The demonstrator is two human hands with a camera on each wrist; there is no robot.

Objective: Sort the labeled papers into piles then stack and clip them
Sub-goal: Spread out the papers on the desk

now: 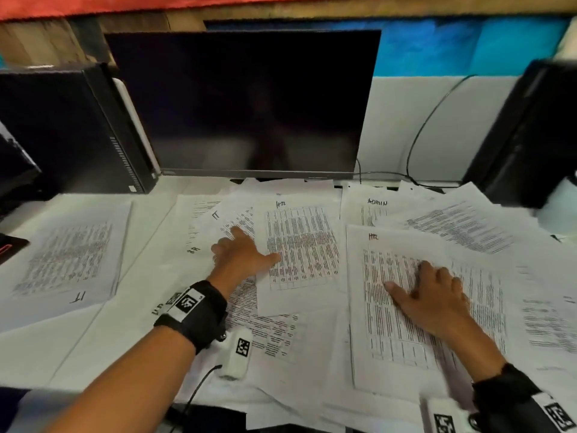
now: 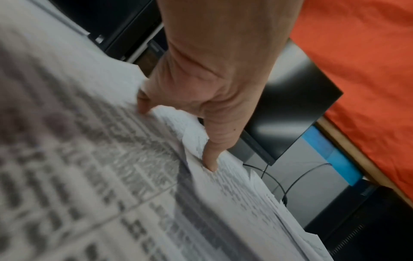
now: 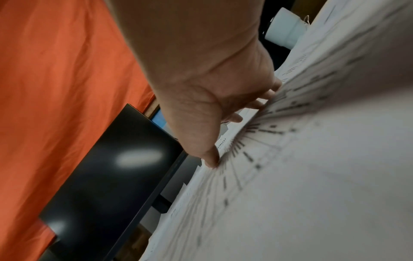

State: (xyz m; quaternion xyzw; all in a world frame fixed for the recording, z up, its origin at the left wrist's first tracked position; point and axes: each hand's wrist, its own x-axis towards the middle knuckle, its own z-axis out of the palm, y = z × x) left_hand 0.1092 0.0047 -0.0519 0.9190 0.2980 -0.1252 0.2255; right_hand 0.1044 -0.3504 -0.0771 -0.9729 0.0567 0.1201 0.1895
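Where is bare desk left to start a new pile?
One bare strip of desk lies between the IT sheet at far left and the central spread where the left hand rests. From there rightward, under the right hand, sheets overlap to the edge: crowded.

Printed text on papers (image 2: 93, 176) blurred, unreadable

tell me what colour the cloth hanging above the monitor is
Orange-red cloth, clearest in the right wrist view.
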